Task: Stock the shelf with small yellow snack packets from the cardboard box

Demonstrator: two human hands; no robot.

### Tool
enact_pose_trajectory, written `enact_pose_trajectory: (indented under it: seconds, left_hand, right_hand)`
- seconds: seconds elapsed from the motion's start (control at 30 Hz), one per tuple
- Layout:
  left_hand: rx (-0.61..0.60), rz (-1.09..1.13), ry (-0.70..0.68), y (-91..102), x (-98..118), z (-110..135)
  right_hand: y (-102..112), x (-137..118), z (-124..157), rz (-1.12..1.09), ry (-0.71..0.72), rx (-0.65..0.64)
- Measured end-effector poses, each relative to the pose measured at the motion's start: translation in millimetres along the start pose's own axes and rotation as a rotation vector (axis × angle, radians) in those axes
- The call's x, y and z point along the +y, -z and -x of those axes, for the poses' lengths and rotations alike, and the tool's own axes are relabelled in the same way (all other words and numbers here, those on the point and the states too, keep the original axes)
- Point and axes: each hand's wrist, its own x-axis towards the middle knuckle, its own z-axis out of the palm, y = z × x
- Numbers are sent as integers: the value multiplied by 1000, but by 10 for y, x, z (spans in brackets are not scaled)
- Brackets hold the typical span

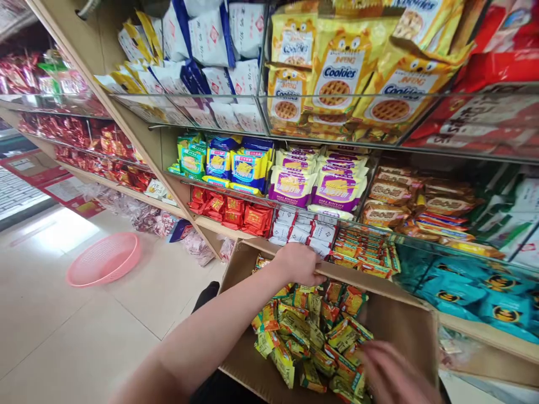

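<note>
An open cardboard box point(400, 325) sits in front of me, tilted in the view, holding a loose heap of small yellow-and-orange snack packets point(311, 331). My left hand point(300, 265) reaches across to the far rim of the box, its fingers curled over that edge. Low at the right, my right hand point(391, 367) is over the near right part of the heap, close to the packets. Motion smears its fingers, so I cannot make out whether it holds one. Similar packets point(362, 255) stand in rows on the bottom shelf just beyond the rim.
Shelves with clear dividers rise behind the box. They hold red packets point(236, 210), white packets point(295, 224), purple soda biscuits point(337, 179), yellow cookie bags point(337, 73) and teal bags point(475, 294). A pink basket point(105, 261) rests on the tiled floor at the left, near plastic bags point(155, 216).
</note>
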Motion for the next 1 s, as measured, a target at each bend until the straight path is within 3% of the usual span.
enact_pose_trajectory:
  seconds: [0.03,0.1,0.17,0.23,0.43,0.83,1.0]
  left_hand:
    - [4,-2,5,-8,1,16]
    - [14,-1,7,-34,-2,52]
    - [27,0,-3,-63,-11,87]
    - [35,-1,-7,-82,-19,113]
    - [41,-6,3,-70,-29,109]
    - [73,-55,-2,-88,-10,110]
    - [47,-70,17,-38,19,154]
  right_hand:
    - [-211,-19,-15,66,-2,-159]
    - [-608,27,-140,257,-190,-351]
    - [-892,124,-291,443,-417,-472]
    - [-1026,202,-373,567,-552,-541]
    - [-895,171,-284,669,-555,-554]
    - [-813,322,-257,544,-642,-447]
    - [-822,380,-268,463,-672,-461]
